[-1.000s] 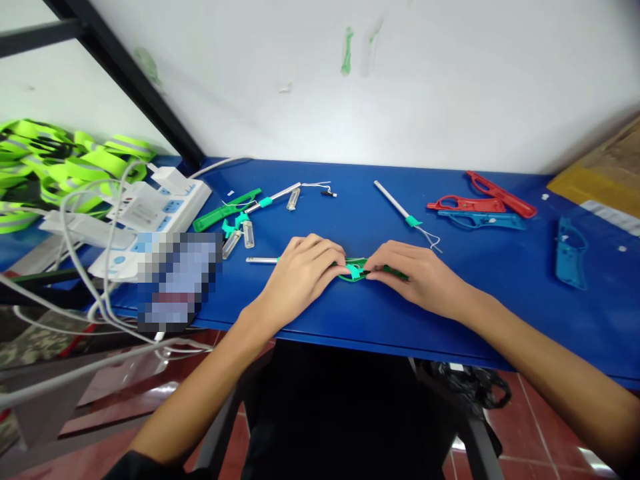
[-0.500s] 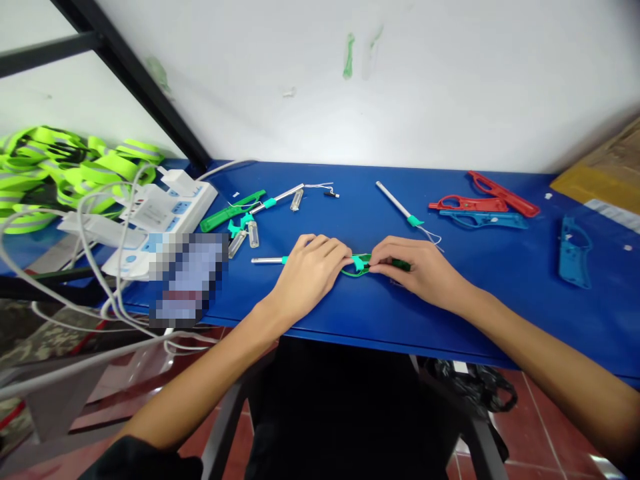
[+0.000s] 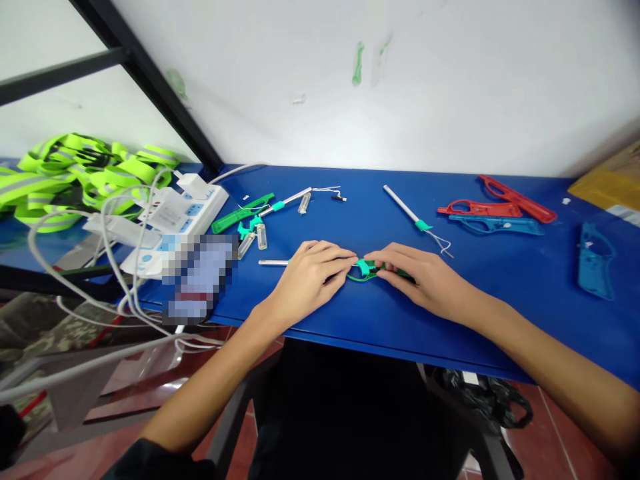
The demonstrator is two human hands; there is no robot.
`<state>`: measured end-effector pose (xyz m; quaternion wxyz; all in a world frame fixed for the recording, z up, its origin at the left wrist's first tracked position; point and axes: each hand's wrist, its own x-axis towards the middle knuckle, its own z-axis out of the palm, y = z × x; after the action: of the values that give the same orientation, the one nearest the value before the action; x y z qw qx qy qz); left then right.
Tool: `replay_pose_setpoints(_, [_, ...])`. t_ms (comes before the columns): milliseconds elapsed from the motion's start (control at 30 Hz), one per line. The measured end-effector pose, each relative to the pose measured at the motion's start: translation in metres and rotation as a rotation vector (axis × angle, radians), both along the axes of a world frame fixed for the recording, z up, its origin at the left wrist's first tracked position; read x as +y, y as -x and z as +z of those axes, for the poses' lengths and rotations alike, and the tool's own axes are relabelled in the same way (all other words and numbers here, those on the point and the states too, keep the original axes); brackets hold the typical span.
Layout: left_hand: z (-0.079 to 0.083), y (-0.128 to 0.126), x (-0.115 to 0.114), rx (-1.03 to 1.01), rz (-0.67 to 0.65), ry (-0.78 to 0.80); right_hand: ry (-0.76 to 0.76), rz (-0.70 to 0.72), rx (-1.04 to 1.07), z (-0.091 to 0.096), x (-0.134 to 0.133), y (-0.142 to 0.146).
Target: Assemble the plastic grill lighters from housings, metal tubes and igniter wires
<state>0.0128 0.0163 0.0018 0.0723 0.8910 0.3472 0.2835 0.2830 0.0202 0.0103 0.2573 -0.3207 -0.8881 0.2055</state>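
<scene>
On the blue table lies a green stick-lighter half-shell (image 3: 364,276) with a teal trigger (image 3: 363,267) in it and a metal tube (image 3: 273,263) sticking out to the left. My left hand (image 3: 317,270) closes over the tube end of this lighter, covering much of it. At the handle end, my right hand (image 3: 417,270) pinches the shell near the trigger with thumb and fingertips. Beyond my left hand are another green half-shell (image 3: 240,214), a tube with wires (image 3: 293,200) and several clear fuel tanks (image 3: 261,237). A loose tube with a teal piece (image 3: 403,205) lies past my right hand.
Red half-shells (image 3: 520,200) and blue ones (image 3: 595,263) rest at the right, near a taped cardboard box (image 3: 613,177). Leftward are a power strip (image 3: 200,220) with white cables, a blurred phone (image 3: 203,277) and yellow-green reflective straps (image 3: 55,173). A white wall (image 3: 450,87) stands behind.
The whole view has shifted slightly, so things sit a little more to the right. My right fingertips have moved slightly around the trigger area; both hands stay on the lighter.
</scene>
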Motion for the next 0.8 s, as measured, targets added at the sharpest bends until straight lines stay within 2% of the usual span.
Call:
replay_pose_setpoints(100, [0.0,0.0,0.0,-0.007,0.009,0.029,-0.046,-0.001,-0.048,-0.003,-0.002,0.004])
replay_pose_setpoints(333, [-0.003,-0.005,0.003,-0.099,-0.009,0.074,-0.2,-0.12,-0.133,-0.013,-0.002,0.016])
replay_pose_setpoints(800, [-0.007,-0.005,0.004,-0.143,-0.004,0.067,-0.192,-0.143,-0.119,-0.01,-0.003,0.019])
